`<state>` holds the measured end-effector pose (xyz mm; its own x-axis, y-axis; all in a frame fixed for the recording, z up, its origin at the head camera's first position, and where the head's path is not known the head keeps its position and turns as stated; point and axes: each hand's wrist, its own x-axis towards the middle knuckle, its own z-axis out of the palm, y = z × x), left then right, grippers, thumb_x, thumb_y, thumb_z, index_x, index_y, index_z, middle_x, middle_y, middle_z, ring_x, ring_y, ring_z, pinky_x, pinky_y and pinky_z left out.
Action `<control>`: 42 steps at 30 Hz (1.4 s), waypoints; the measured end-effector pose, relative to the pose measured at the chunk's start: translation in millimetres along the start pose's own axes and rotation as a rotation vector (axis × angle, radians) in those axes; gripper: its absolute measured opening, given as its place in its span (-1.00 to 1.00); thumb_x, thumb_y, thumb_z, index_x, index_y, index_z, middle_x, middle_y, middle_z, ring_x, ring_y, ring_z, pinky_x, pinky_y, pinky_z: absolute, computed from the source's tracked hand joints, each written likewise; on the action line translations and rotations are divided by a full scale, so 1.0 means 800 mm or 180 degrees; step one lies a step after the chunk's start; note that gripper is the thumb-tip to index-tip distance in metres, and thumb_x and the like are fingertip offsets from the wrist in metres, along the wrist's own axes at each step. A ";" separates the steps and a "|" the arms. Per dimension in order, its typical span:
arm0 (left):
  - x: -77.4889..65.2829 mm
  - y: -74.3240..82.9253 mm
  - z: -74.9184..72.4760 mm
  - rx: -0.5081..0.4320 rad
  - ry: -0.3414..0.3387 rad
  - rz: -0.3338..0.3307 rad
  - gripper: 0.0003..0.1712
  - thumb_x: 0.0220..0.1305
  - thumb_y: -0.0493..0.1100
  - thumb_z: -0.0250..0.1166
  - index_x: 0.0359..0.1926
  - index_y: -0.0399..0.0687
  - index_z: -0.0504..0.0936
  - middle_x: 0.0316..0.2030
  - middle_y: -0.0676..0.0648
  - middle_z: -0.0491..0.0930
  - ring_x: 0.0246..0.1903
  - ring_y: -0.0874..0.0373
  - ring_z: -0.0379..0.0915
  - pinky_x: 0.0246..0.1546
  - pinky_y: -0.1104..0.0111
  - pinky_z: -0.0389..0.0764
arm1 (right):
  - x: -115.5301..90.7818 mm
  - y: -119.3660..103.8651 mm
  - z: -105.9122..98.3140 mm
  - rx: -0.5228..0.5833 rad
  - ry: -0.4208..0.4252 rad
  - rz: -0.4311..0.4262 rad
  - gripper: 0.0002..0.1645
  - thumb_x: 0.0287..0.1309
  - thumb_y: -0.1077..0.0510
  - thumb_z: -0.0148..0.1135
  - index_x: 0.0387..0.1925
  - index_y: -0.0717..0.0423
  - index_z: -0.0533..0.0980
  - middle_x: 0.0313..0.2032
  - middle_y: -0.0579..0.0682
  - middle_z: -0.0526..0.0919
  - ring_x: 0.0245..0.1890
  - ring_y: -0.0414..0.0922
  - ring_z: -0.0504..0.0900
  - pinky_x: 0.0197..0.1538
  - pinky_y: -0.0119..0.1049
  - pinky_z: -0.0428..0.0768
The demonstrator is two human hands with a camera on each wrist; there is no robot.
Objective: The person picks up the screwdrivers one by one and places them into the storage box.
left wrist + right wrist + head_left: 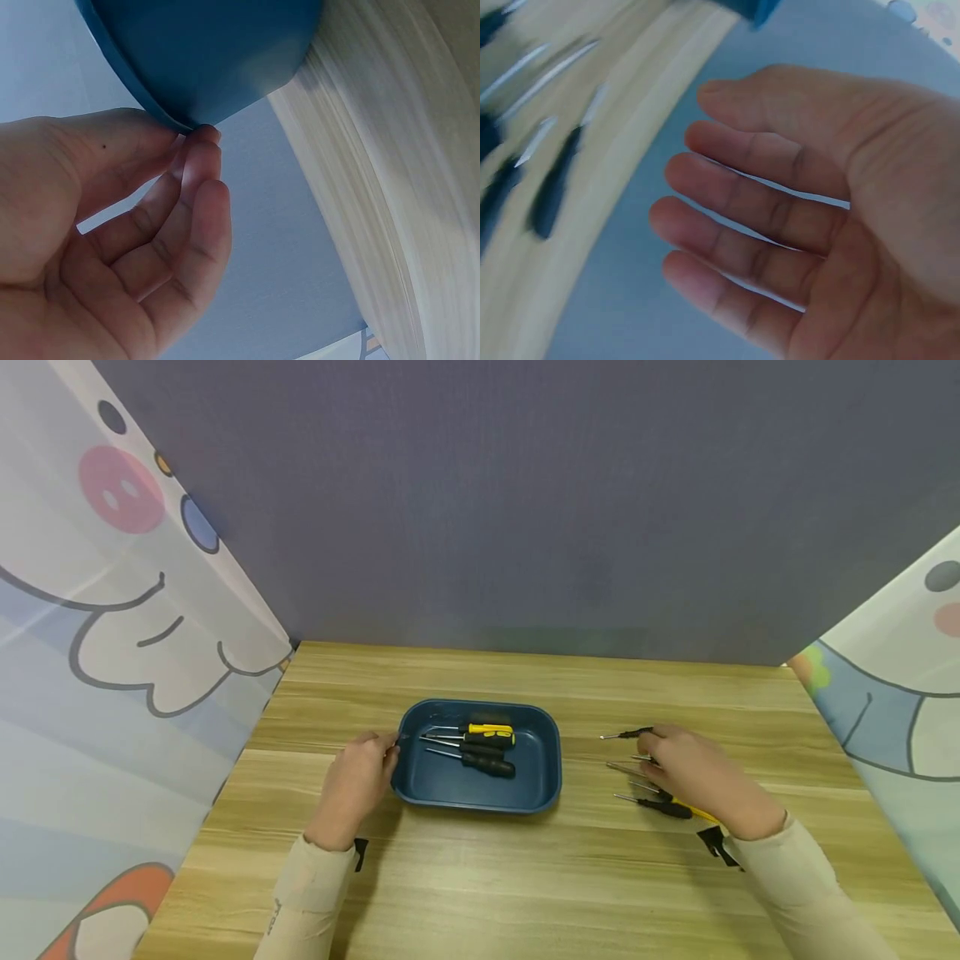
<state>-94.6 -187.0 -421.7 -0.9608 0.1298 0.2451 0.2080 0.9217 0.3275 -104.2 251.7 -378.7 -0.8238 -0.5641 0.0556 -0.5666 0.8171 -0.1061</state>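
My left hand pinches the left rim of a blue plastic tray. In the left wrist view, thumb and fingertips meet at the edge of the tray. Several screwdrivers lie inside it, shafts to the left, among them a yellow-and-black one and a black one. To the right, my right hand hovers over more loose screwdrivers and partly hides them. The right wrist view shows its fingers extended and holding nothing. Nearest the front of that group is a black-handled screwdriver.
The tray and the loose screwdrivers are on a wood-grain table. Behind it stands a grey panel. Cartoon-printed curtains hang on both sides.
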 end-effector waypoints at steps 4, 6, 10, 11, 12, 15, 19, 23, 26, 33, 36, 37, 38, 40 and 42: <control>0.000 0.000 0.000 0.0005 -0.0001 -0.0002 -0.76 0.29 -0.32 0.36 -0.05 -0.36 0.73 -0.23 -0.27 0.68 -0.37 -0.10 0.65 -0.43 0.11 0.68 | -0.024 0.018 0.009 0.0025 -0.0036 0.0131 -0.80 0.04 0.31 0.50 -0.33 0.13 0.59 -0.42 -0.09 0.53 -0.49 -0.19 0.49 -0.46 -0.27 0.53; 0.000 0.000 0.000 0.0005 0.0007 0.0004 -0.76 0.30 -0.32 0.36 -0.06 -0.36 0.73 -0.23 -0.26 0.68 -0.37 -0.10 0.65 -0.43 0.11 0.68 | -0.034 0.025 0.013 0.0025 -0.0055 0.0210 -0.78 0.03 0.31 0.51 -0.32 0.13 0.60 -0.40 -0.09 0.54 -0.47 -0.18 0.52 -0.45 -0.26 0.56; -0.001 0.000 0.001 -0.0002 0.0024 0.0020 -0.76 0.29 -0.32 0.37 -0.06 -0.37 0.73 -0.23 -0.27 0.68 -0.36 -0.10 0.66 -0.42 0.10 0.68 | -0.052 0.037 0.022 0.0026 -0.0044 0.0289 -0.77 0.00 0.33 0.52 -0.31 0.15 0.62 -0.39 -0.07 0.56 -0.46 -0.15 0.55 -0.44 -0.25 0.59; -0.001 0.000 0.001 -0.0003 0.0027 0.0018 -0.76 0.29 -0.32 0.37 -0.06 -0.37 0.73 -0.23 -0.27 0.68 -0.36 -0.10 0.66 -0.42 0.10 0.68 | -0.055 0.040 0.024 0.0035 -0.0037 0.0294 -0.77 -0.01 0.34 0.52 -0.31 0.15 0.62 -0.39 -0.07 0.57 -0.46 -0.15 0.56 -0.43 -0.25 0.59; -0.001 0.000 0.001 -0.0003 0.0030 0.0019 -0.76 0.29 -0.32 0.37 -0.06 -0.37 0.73 -0.23 -0.27 0.68 -0.36 -0.11 0.66 -0.42 0.10 0.69 | -0.058 0.042 0.027 0.0045 -0.0033 0.0304 -0.77 -0.01 0.34 0.53 -0.31 0.15 0.62 -0.38 -0.07 0.57 -0.47 -0.16 0.56 -0.44 -0.25 0.59; -0.001 -0.001 0.001 -0.0003 0.0044 0.0020 -0.76 0.29 -0.33 0.37 -0.06 -0.37 0.73 -0.21 -0.28 0.68 -0.34 -0.12 0.67 -0.41 0.08 0.69 | -0.063 0.048 0.035 0.0081 -0.0050 0.0337 -0.78 0.00 0.33 0.52 -0.32 0.13 0.62 -0.39 -0.09 0.56 -0.49 -0.20 0.53 -0.47 -0.28 0.56; -0.002 -0.001 0.001 -0.0012 0.0056 0.0032 -0.76 0.29 -0.33 0.37 -0.06 -0.37 0.73 -0.22 -0.28 0.68 -0.35 -0.11 0.66 -0.43 0.09 0.69 | -0.065 0.053 0.044 0.0114 -0.0086 0.0382 -0.81 0.03 0.33 0.50 -0.33 0.12 0.63 -0.39 -0.09 0.55 -0.49 -0.21 0.53 -0.48 -0.28 0.56; -0.003 0.000 0.001 -0.0021 0.0060 0.0046 -0.76 0.28 -0.34 0.37 -0.06 -0.38 0.72 -0.23 -0.28 0.68 -0.37 -0.11 0.66 -0.44 0.11 0.68 | -0.065 0.058 0.050 0.0150 -0.0122 0.0412 -0.84 0.04 0.32 0.49 -0.33 0.12 0.65 -0.39 -0.08 0.57 -0.47 -0.14 0.58 -0.44 -0.22 0.61; -0.002 0.001 0.000 -0.0027 0.0058 0.0049 -0.77 0.28 -0.34 0.37 -0.06 -0.39 0.72 -0.23 -0.28 0.68 -0.37 -0.10 0.66 -0.44 0.12 0.69 | -0.063 0.062 0.054 0.0176 -0.0171 0.0424 -0.86 0.06 0.31 0.48 -0.33 0.12 0.65 -0.39 -0.08 0.56 -0.46 -0.13 0.58 -0.42 -0.16 0.62; -0.001 0.001 -0.001 -0.0005 0.0008 0.0043 -0.76 0.30 -0.33 0.35 -0.05 -0.39 0.72 -0.23 -0.28 0.68 -0.37 -0.09 0.66 -0.43 0.11 0.68 | -0.061 0.065 0.061 0.0198 -0.0212 0.0429 -0.84 0.11 0.31 0.44 -0.41 0.05 0.60 -0.46 -0.15 0.47 -0.52 -0.27 0.42 -0.50 -0.26 0.48; -0.001 0.001 -0.001 -0.0001 0.0009 0.0049 -0.76 0.31 -0.33 0.35 -0.05 -0.39 0.72 -0.24 -0.28 0.68 -0.38 -0.08 0.65 -0.43 0.12 0.68 | -0.060 0.068 0.063 0.0187 -0.0183 0.0426 -0.87 0.11 0.31 0.44 -0.38 0.08 0.61 -0.45 -0.13 0.49 -0.52 -0.26 0.44 -0.50 -0.27 0.50; -0.001 0.001 -0.001 0.0003 0.0011 0.0054 -0.76 0.31 -0.33 0.34 -0.05 -0.39 0.72 -0.24 -0.28 0.68 -0.38 -0.08 0.66 -0.43 0.12 0.68 | -0.060 0.068 0.063 0.0183 -0.0170 0.0426 -0.88 0.11 0.31 0.44 -0.37 0.10 0.62 -0.44 -0.12 0.51 -0.52 -0.25 0.46 -0.49 -0.26 0.51; -0.001 0.001 -0.001 0.0004 0.0016 0.0058 -0.76 0.31 -0.33 0.34 -0.05 -0.40 0.72 -0.24 -0.28 0.68 -0.37 -0.08 0.66 -0.43 0.12 0.68 | -0.059 0.069 0.064 0.0181 -0.0164 0.0428 -0.88 0.11 0.32 0.44 -0.35 0.12 0.63 -0.43 -0.10 0.52 -0.51 -0.23 0.48 -0.48 -0.24 0.53; -0.001 0.001 -0.001 -0.0001 0.0023 0.0061 -0.76 0.30 -0.34 0.35 -0.06 -0.40 0.72 -0.23 -0.28 0.68 -0.37 -0.08 0.66 -0.42 0.12 0.69 | -0.059 0.070 0.065 0.0180 -0.0161 0.0431 -0.89 0.11 0.31 0.44 -0.32 0.16 0.64 -0.41 -0.07 0.55 -0.49 -0.19 0.53 -0.46 -0.21 0.57; -0.001 0.001 -0.001 -0.0002 0.0027 0.0064 -0.76 0.30 -0.34 0.35 -0.06 -0.40 0.72 -0.23 -0.29 0.68 -0.36 -0.08 0.66 -0.42 0.12 0.69 | -0.059 0.070 0.065 0.0180 -0.0156 0.0428 -0.87 0.11 0.31 0.44 -0.28 0.20 0.65 -0.39 -0.04 0.57 -0.47 -0.16 0.56 -0.43 -0.18 0.60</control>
<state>-93.3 -186.6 -420.5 -0.9548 0.1452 0.2592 0.2274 0.9187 0.3229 -96.1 318.1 -439.1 -0.8897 -0.4564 -0.0112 -0.4485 0.8784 -0.1652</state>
